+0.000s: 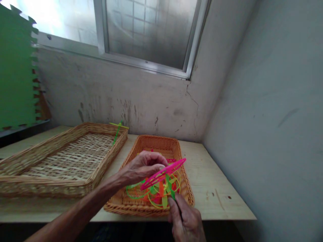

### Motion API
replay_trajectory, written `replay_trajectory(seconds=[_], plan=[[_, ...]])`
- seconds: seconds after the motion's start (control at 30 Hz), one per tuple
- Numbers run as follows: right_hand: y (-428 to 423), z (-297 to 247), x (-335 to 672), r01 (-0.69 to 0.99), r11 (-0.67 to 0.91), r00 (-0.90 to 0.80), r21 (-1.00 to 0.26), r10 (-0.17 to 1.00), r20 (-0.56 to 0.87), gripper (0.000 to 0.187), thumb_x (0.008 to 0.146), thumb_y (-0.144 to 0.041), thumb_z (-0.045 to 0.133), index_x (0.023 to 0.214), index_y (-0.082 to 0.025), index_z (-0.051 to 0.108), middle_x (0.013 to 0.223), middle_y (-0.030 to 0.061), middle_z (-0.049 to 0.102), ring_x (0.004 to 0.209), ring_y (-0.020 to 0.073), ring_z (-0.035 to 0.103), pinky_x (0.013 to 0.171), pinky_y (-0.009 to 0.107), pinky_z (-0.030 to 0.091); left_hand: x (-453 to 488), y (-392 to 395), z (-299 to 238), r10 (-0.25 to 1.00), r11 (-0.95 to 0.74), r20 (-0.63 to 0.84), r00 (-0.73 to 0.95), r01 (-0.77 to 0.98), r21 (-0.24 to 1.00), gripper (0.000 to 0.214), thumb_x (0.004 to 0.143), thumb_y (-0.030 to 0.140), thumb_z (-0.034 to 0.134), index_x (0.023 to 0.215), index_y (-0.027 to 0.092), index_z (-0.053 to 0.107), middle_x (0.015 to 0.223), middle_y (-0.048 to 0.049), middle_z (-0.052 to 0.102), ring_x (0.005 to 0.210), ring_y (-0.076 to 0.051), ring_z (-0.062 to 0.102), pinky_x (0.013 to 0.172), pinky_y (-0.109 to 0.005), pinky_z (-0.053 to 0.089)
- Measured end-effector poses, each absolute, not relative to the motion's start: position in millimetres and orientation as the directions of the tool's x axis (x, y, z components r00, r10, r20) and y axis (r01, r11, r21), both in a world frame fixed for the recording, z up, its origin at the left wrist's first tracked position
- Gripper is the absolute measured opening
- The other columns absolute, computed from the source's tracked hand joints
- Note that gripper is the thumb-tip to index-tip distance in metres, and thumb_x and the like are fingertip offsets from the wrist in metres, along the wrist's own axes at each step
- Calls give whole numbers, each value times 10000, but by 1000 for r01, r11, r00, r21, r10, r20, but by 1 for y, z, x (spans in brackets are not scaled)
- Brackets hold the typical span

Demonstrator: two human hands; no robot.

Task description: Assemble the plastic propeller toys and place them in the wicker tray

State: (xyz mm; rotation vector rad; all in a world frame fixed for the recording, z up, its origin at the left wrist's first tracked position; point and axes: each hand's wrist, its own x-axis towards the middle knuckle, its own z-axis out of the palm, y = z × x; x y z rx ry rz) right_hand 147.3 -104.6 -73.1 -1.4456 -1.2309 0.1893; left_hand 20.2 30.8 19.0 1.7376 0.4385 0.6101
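My left hand [147, 164] reaches over the orange wicker basket [186, 188]. Its thumb and curled fingers are at the upper side of a tilted pink plastic propeller ring [151, 180]. Below and to the right, my right hand [186, 218] is closed around a green plastic stick [172, 194], whose top meets the underside of the ring. The rest of the stick is hidden in the fist. Behind the ring, several yellow, green, orange and pink propeller rings lie in the basket, among them a yellow ring [157, 205] and a green ring [130, 195].
A larger, shallow tan wicker tray [87, 185] stands at the left, with a thin green and yellow plastic piece [118, 126] over its far right corner. Both stand on a pale wooden table [214, 188] against the wall. A green foam mat [16, 70] stands at the far left.
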Motion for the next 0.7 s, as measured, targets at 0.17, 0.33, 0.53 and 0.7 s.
replay_trajectory(seconds=[0.17,0.33,0.53,0.7], plan=[[-88,-54,172,902,269,131,-339,577,807,281,911,-252,415,904,-153,678,709,61,694,577,149,654,540,222,500,21,31,23,627,-221,184,757,-54,974,272,718,371,635,765,107,585,578,14,535,481,-68,461,461,-179,374],[-71,-44,173,976,134,110,-171,371,922,297,906,-258,448,1095,-66,575,970,156,662,911,215,623,781,355,518,22,39,33,698,-411,364,616,-72,909,158,726,273,597,724,124,542,549,44,490,440,-47,425,420,-158,351],[-60,-86,152,962,159,138,-220,413,900,336,955,-256,325,867,-124,621,718,63,698,614,119,660,586,199,496,12,61,55,695,-671,612,378,37,740,85,705,209,588,703,127,564,553,41,499,459,-53,442,426,-154,358],[-54,-107,150,954,5,261,-298,468,844,438,968,-297,267,827,-125,644,566,30,674,401,126,601,393,229,378,14,88,71,662,-729,642,386,134,671,85,653,202,583,628,124,556,503,43,483,440,-52,421,399,-145,326]])
